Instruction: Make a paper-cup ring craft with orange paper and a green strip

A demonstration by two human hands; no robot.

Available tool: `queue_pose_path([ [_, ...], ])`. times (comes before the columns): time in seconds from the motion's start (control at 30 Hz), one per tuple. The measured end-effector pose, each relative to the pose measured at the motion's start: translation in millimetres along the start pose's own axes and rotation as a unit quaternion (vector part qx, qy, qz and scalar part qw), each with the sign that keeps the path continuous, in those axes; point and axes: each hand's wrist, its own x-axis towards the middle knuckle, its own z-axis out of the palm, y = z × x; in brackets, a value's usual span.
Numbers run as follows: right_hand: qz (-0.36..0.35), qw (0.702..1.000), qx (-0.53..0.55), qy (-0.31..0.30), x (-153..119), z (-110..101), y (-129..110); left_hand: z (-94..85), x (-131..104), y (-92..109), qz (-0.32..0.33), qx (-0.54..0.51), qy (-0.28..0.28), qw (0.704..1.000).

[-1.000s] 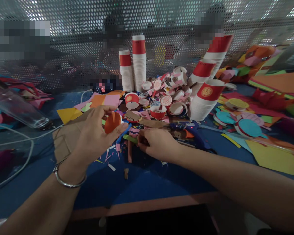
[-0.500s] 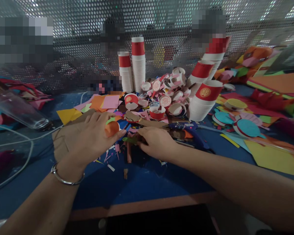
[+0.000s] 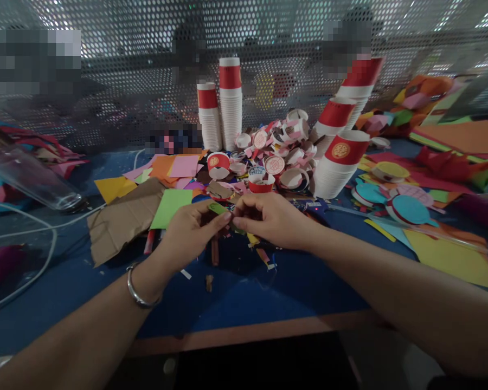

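Note:
My left hand (image 3: 193,227), with a silver bangle on its wrist, pinches a small green paper strip (image 3: 217,208) between thumb and fingers. My right hand (image 3: 274,219) meets it from the right, thumb and fingertips closed at the strip's near end; that end is mostly hidden by the fingers. Just left of my left hand lies a light green paper sheet (image 3: 171,207), partly over brown cardboard (image 3: 124,222). Behind my hands are a red cut cup ring (image 3: 261,185) and the glue gun (image 3: 315,207), largely covered by my right hand. Paper scraps lie beneath.
Stacked red-and-white paper cups (image 3: 230,108) stand at the back, with more leaning stacks (image 3: 335,168) at right. Cut cup pieces (image 3: 274,165) are heaped between them. A clear glass (image 3: 36,176) and white cable (image 3: 51,254) lie left. Coloured paper (image 3: 451,260) covers the right side.
My left hand has moved right, and its spread fingers have closed on the green strip beside my right hand. The orange-and-green rolled piece near it is out of sight; cardboard and green sheet are uncovered.

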Motion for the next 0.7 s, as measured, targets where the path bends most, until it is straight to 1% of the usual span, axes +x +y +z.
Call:
queue_pose_path([
  [0.1, -0.003, 0.999, -0.023, -0.022, -2, -17, -3, 0.7, 0, 2, -0.008, -0.03, 0.049, 0.998],
  [0.2, 0.009, 0.989, -0.136, -0.061, -9, -37, -9, -3.9, 1, 5, 0.006, -0.05, 0.095, 0.994],
  [0.27, 0.02, 0.968, -0.223, -0.115, -16, -45, -14, -6.4, 1, 6, 0.009, -0.066, 0.104, 0.992],
  [0.37, 0.04, 0.927, -0.32, -0.194, -29, -45, -17, -7.2, 1, 5, -0.015, -0.089, 0.098, 0.991],
  [0.43, 0.024, 0.908, -0.356, -0.218, -35, -40, -16, -6.4, 1, 4, -0.034, -0.107, 0.1, 0.989],
  [0.5, 0.035, 0.902, -0.373, -0.216, -38, -35, -13, -5.5, 2, 4, -0.037, -0.127, 0.102, 0.986],
  [0.57, 0.05, 0.899, -0.381, -0.209, -40, -32, -11, -4.8, 2, 3, -0.033, -0.149, 0.091, 0.984],
  [0.63, 0.056, 0.898, -0.385, -0.205, -40, -32, -10, -4.4, 2, 3, -0.035, -0.173, 0.08, 0.981],
  [0.7, 0.059, 0.897, -0.385, -0.209, -40, -33, -10, -4.3, 2, 3, -0.042, -0.191, 0.086, 0.977],
])
